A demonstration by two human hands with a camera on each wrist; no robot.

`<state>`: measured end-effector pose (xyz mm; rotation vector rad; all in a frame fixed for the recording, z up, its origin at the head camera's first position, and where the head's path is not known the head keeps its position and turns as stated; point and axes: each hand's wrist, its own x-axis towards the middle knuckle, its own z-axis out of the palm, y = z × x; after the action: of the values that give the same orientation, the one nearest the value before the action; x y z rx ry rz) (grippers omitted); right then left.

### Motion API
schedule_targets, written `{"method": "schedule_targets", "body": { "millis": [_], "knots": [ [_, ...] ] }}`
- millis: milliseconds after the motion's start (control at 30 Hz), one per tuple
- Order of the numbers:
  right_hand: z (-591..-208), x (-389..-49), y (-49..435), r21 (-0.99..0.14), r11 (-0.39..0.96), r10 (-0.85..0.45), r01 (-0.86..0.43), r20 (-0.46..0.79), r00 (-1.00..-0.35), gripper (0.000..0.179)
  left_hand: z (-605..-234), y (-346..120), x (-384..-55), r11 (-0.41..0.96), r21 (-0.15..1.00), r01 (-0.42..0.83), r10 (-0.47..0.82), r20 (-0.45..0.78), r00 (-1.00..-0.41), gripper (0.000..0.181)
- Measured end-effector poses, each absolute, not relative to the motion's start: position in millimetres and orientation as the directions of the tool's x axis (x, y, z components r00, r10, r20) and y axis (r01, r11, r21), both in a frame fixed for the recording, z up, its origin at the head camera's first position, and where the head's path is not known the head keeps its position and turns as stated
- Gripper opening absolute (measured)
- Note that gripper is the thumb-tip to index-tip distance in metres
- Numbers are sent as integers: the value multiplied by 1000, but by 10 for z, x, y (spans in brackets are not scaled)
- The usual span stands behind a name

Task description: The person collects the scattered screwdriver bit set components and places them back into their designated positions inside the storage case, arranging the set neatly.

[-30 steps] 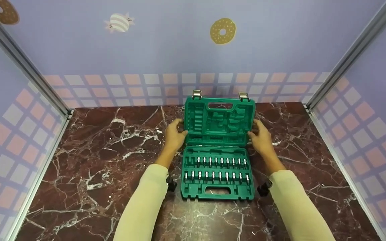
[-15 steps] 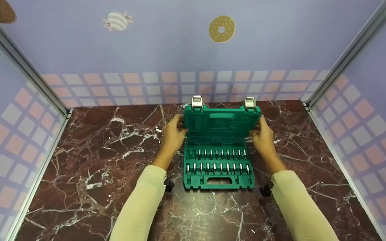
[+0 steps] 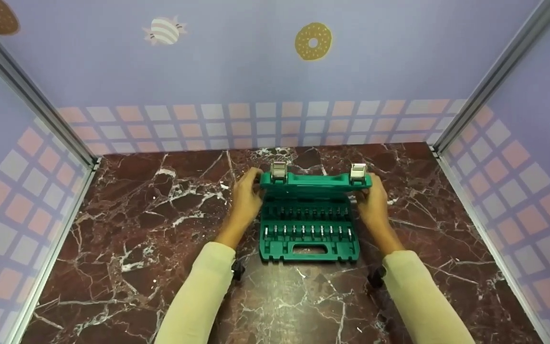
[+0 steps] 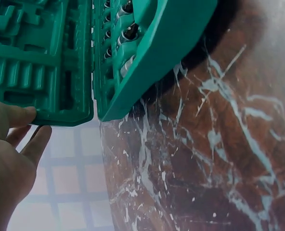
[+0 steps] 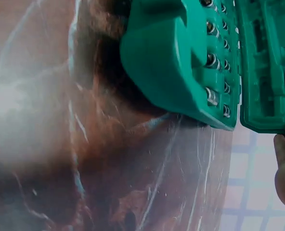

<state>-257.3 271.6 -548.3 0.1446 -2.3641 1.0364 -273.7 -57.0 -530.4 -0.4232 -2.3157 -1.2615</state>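
Note:
A green plastic tool case stands part-open, its base on the marbled surface and its lid tilted forward over the rear part. Two rows of silver bit sockets sit in the base; the back row is in shadow. My left hand pinches the lid's left edge, with the thumb on the inner face in the left wrist view and fingers at the outside. At the right edge of the lid, my right hand holds it; most of that hand is cut off in the right wrist view.
Two metal latches, a left latch and a right latch, stick up from the lid's front edge. A patterned back wall rises behind the case. Side panels with metal posts bound the marbled surface.
The lid has swung from leaning back to tilting forward over the base, both hands moving with it. The base's near edge now appears farther from me.

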Motion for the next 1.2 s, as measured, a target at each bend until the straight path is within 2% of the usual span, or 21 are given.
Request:
{"method": "schedule_targets", "body": {
  "millis": [133, 300, 433, 567, 733, 867, 1000, 1200],
  "knots": [
    [-5425, -2470, 2731, -617, 719, 98, -320, 546, -832, 32, -5288, -620, -2659, 499, 711, 496, 88, 528, -845, 34],
    [-5300, -2318, 2805, -623, 723, 83, -298, 507, -858, 35, -5226, -675, -2545, 518, 676, 524, 131, 543, -830, 30],
    [-5182, -2202, 2873, -654, 710, 66, -262, 431, -900, 35, -5155, -711, -2456, 584, 640, 500, 154, 517, -842, 32],
    [-5033, -2090, 2948, -695, 695, 22, -188, 281, -959, 38, -5070, -773, -2376, 622, 630, 464, 211, 435, -875, 34],
    [-4915, -1994, 3076, -748, 647, -97, -148, 112, -989, 53, -4993, -861, -2310, 600, 673, 431, 294, 316, -902, 44],
    [-4922, -1954, 3139, -800, 583, -169, -142, 51, -984, 59, -4968, -927, -2282, 576, 701, 420, 346, 257, -902, 56],
    [-4967, -1923, 3145, -856, 500, -172, -131, 49, -984, 53, -4973, -976, -2268, 537, 743, 399, 382, 208, -900, 68],
    [-5043, -1911, 3127, -882, 454, -133, -125, 71, -989, 48, -4995, -990, -2272, 437, 844, 310, 394, 130, -910, 64]
  ]
}}
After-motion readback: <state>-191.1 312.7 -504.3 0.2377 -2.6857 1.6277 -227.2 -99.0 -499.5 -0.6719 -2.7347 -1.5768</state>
